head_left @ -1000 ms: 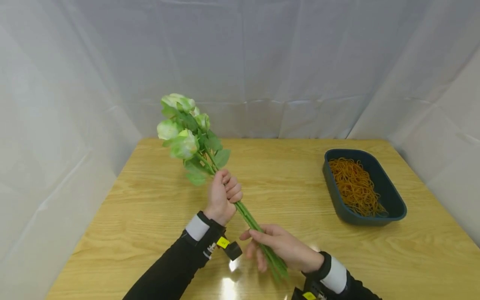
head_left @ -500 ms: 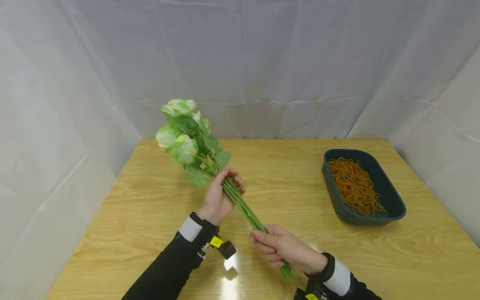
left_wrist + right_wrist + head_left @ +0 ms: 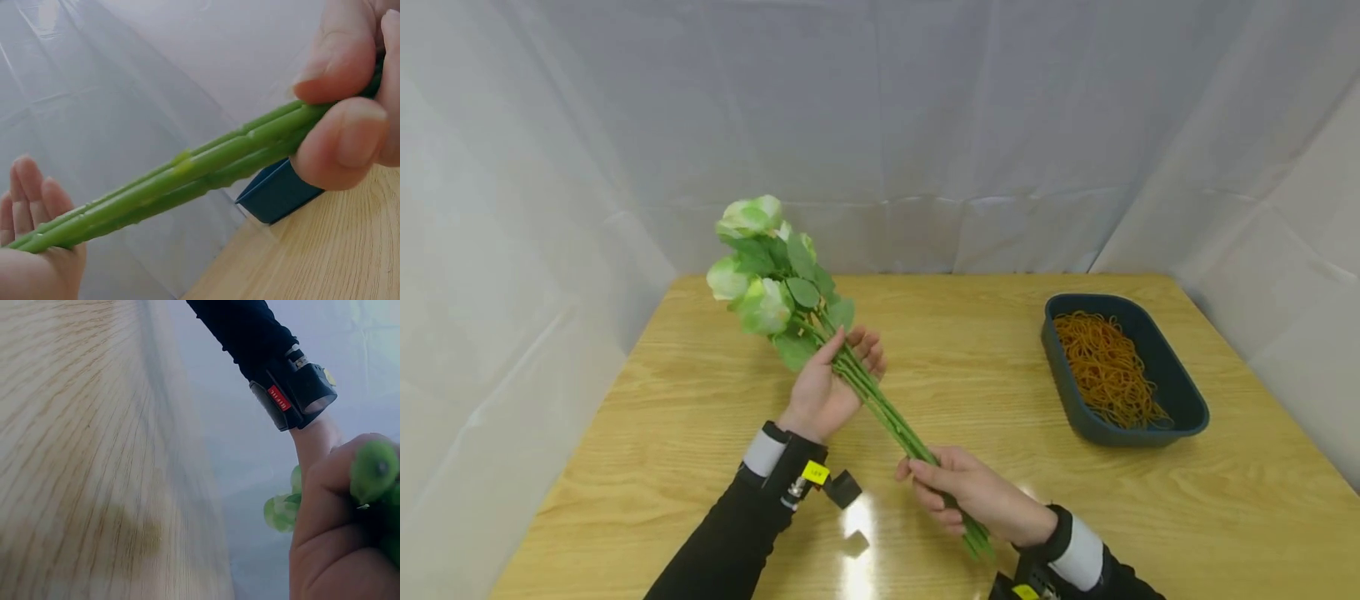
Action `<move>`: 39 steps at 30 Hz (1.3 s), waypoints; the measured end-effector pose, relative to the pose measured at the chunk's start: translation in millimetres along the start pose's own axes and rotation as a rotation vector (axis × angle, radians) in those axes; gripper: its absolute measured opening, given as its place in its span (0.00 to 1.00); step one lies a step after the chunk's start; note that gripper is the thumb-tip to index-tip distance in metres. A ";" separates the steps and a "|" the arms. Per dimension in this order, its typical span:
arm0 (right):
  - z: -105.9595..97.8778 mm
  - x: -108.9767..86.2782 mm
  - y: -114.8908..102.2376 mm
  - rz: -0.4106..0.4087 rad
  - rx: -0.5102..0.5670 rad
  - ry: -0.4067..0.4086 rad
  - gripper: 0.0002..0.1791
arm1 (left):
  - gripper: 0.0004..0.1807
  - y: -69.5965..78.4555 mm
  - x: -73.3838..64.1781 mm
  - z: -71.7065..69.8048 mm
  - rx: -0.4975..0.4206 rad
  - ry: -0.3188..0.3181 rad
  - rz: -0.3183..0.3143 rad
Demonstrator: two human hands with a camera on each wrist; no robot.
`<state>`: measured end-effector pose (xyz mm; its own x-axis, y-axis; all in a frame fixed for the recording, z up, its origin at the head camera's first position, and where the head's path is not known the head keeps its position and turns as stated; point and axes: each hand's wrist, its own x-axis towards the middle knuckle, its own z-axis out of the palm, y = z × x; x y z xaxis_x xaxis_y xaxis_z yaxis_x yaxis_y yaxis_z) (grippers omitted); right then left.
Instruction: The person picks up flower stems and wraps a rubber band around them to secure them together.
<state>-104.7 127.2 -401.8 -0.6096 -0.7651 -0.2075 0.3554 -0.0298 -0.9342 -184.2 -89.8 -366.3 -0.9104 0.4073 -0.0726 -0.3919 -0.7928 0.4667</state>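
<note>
A bunch of pale green and white roses [image 3: 763, 307] slants across the head view, blooms at the upper left and stem ends at the lower right. Its stems lie over the upturned palm of my left hand [image 3: 829, 387], just below the leaves; the fingers are extended and loosely bent, with the thumb up beside the stems. My right hand [image 3: 973, 492] grips the lower stems, thumb on top and fingers curled underneath. In the left wrist view the green stems [image 3: 181, 165] run between both hands. Cut stem ends [image 3: 375, 469] poke out of my right fist in the right wrist view.
A dark blue bin [image 3: 1180, 392] stands on the right of the wooden table [image 3: 970, 333], holding a heap of orange-brown rubber bands [image 3: 1105, 367]. White sheeting [image 3: 925, 125] hangs behind the table and along both sides.
My left hand has loosened from a fist round the stems to an opened palm beneath them, shifting slightly left. My right hand has closed its fingers round the lower stems.
</note>
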 end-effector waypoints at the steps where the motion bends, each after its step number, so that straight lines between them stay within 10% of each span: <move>1: -0.6 -0.3 0.3 -0.005 -0.009 0.007 0.14 | 0.21 -1.2 0.7 -0.2 -0.004 -0.006 0.007; 10: 0.6 0.4 5.8 -0.005 -0.098 0.077 0.21 | 0.28 -7.3 1.2 -6.1 -0.163 -0.129 -0.015; 19: 0.3 -0.9 10.6 -0.004 -0.111 0.101 0.24 | 0.30 -13.5 7.3 0.3 -0.139 0.077 0.001; 27: -7.2 -9.3 6.6 0.014 -0.221 0.149 0.27 | 0.30 -15.8 13.0 -2.6 -0.123 0.096 0.016; 32: -27.1 -28.4 -19.0 -0.003 -0.468 0.238 0.29 | 0.30 -12.8 13.5 -5.0 -0.131 0.112 0.022; 39: -99.7 -68.9 -73.3 -0.043 -1.138 0.589 0.17 | 0.30 -14.8 17.5 -6.0 -0.121 0.091 0.012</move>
<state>-159.4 246.3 -347.9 -0.9292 -0.3695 0.0050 -0.2974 0.7398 -0.6035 -195.1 -73.7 -379.7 -0.9213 0.3589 -0.1499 -0.3890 -0.8484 0.3590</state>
